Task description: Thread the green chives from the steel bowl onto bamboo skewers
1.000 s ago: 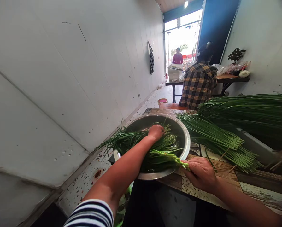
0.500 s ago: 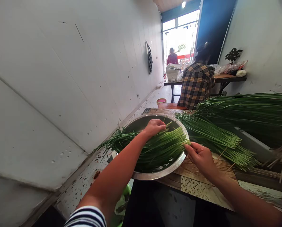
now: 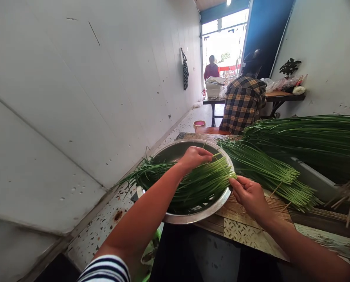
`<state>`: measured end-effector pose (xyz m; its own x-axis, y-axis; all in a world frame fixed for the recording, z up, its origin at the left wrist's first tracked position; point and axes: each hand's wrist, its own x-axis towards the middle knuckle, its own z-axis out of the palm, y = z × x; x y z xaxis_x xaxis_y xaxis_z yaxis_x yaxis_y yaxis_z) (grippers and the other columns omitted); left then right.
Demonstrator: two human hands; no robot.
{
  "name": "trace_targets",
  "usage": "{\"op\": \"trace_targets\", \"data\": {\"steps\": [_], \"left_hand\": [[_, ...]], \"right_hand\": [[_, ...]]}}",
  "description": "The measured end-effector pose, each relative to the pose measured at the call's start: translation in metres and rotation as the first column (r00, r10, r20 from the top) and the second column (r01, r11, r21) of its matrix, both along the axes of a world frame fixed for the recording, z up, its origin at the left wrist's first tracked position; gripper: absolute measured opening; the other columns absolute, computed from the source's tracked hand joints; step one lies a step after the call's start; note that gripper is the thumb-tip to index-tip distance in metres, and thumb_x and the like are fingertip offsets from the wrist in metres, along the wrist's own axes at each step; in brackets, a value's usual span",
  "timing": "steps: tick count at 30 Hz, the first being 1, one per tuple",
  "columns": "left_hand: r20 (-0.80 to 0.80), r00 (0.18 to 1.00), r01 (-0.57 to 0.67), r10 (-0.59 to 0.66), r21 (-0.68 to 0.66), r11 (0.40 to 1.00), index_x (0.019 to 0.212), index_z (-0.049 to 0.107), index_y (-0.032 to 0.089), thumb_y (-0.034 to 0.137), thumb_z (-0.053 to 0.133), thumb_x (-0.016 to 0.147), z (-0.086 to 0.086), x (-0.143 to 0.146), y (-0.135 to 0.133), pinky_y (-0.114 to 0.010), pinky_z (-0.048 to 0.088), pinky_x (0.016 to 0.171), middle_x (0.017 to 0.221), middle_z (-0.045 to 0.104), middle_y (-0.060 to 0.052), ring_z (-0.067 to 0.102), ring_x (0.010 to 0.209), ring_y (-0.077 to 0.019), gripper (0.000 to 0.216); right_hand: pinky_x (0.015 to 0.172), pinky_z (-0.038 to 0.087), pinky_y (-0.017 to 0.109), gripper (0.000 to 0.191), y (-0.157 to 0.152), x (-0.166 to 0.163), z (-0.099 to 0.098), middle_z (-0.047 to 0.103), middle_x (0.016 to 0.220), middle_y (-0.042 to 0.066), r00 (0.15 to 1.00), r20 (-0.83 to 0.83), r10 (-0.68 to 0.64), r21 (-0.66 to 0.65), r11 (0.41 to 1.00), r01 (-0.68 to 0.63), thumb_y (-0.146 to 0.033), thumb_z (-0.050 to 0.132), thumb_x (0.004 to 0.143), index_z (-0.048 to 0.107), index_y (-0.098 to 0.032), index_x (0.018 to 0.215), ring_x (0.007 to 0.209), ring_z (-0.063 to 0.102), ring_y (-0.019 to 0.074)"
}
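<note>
A heap of green garlic chives [image 3: 204,178] lies across a round metal basin [image 3: 192,219], pale cut ends to the right and leafy tips hanging over the left rim. My left hand [image 3: 195,156] is above the far side of the heap, its thumb and fingers pinched on thin chive stalks. Close by the right rim, my right hand [image 3: 248,194] pinches the pale stalk ends with thumb and forefinger. Its other fingers are curled, and how many stalks it grips is hidden.
More chive bundles [image 3: 260,162] lie right of the basin on the wood-patterned table [image 3: 248,235], beside a larger pile [image 3: 310,133] and dry straw-like strands [image 3: 347,196]. A person in a plaid shirt [image 3: 242,102] sits ahead; another person [image 3: 211,70] stands beyond a white box [image 3: 214,87].
My left hand has moved a little to the right over the chives, towards their cut ends. My right hand stays at the rim. The view has shifted slightly.
</note>
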<state>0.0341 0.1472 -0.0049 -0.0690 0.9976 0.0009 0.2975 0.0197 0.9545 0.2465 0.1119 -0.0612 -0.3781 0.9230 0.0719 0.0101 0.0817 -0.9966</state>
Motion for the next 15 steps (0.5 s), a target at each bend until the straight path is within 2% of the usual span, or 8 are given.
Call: {"op": "trace_targets", "data": {"steps": [9, 15], "left_hand": [[0.014, 1.000, 0.012, -0.012, 0.005, 1.000, 0.082, 0.075, 0.011, 0.025, 0.074, 0.061, -0.0001, 0.0016, -0.0010, -0.024, 0.045, 0.061, 0.069, 0.069, -0.005, 0.055, 0.060, -0.0105, 0.025], [-0.018, 1.000, 0.016, -0.016, 0.015, 1.000, 0.083, 0.076, 0.012, 0.026, 0.074, 0.060, -0.0010, 0.0001, 0.0000, -0.024, 0.048, 0.065, 0.071, 0.071, -0.006, 0.058, 0.063, -0.0118, 0.026]], "right_hand": [[0.041, 0.015, 0.022, 0.042, -0.0001, -0.0004, -0.0010, 0.032, 0.047, -0.008, 1.000, -0.014, 0.011, -0.027, 1.000, -0.011, -0.056, 0.059, 0.080, 0.049, -0.018, 0.065, 0.043, 0.024, 0.0058], [0.042, 0.015, 0.022, 0.041, 0.0004, 0.0007, -0.0027, 0.033, 0.047, -0.007, 1.000, -0.006, 0.013, -0.011, 1.000, -0.013, -0.055, 0.057, 0.082, 0.048, -0.018, 0.065, 0.044, 0.025, 0.0056]]}}
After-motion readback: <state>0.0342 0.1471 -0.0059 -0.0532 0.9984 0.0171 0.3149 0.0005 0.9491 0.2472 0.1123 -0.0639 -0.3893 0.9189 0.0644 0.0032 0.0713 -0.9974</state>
